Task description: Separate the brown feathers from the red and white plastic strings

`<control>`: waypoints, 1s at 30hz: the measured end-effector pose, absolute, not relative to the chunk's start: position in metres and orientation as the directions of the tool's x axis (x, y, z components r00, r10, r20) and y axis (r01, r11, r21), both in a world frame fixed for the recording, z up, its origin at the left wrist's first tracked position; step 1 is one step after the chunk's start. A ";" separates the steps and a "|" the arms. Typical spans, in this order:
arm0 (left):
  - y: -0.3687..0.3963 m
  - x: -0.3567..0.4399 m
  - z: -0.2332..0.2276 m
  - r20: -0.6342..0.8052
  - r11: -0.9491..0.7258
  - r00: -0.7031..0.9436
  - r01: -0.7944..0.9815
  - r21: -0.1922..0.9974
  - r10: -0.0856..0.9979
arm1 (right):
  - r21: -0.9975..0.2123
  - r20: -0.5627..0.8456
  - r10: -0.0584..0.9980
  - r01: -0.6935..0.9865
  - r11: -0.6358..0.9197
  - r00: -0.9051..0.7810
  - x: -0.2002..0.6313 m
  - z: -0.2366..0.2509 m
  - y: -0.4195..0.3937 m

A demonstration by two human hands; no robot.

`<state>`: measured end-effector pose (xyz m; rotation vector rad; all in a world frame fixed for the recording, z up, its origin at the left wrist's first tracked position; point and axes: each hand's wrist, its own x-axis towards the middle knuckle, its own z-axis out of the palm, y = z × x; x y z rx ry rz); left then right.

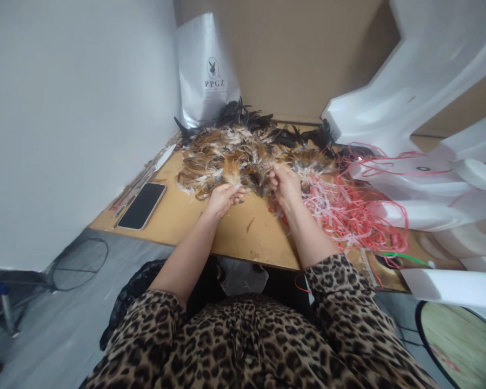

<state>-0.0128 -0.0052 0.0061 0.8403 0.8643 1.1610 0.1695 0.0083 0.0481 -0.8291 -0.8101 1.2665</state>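
Left hand [223, 198] palm-up, fingers pinching feather bunch [231, 172]; right hand [284, 183] curled, fingers gripping feather pile [243, 151].

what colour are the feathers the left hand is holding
Golden brown, a small bunch of feathers pinched in the left hand; the head view shows it.

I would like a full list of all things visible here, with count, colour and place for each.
feather pile: one, brown, white and black, table middle and back
feather bunch: one, golden brown, in left grip
strips: many, red and pink, table right
phone: one, dark screen, table left
sticks: several, pale, table's left edge
bag: one, silver, standing behind feathers
table: one, tan
foam pieces: several, white, right
left hand: holds bunch
right hand: fingers closed in the pile
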 end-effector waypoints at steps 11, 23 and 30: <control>-0.011 -0.018 0.009 -0.192 0.392 0.428 -0.447 0.804 0.883 | -0.871 0.050 0.953 -0.479 -0.104 -0.298 0.173 0.057 -0.002; -0.017 -0.017 0.006 -0.162 0.417 0.579 -0.340 0.843 0.799 | -0.836 0.027 0.981 -0.543 -0.083 -0.191 0.157 0.040 0.003; -0.012 -0.016 0.004 -0.164 0.378 0.471 -0.406 0.832 0.867 | -0.827 -0.029 0.981 -0.547 -0.130 -0.190 0.156 0.042 0.001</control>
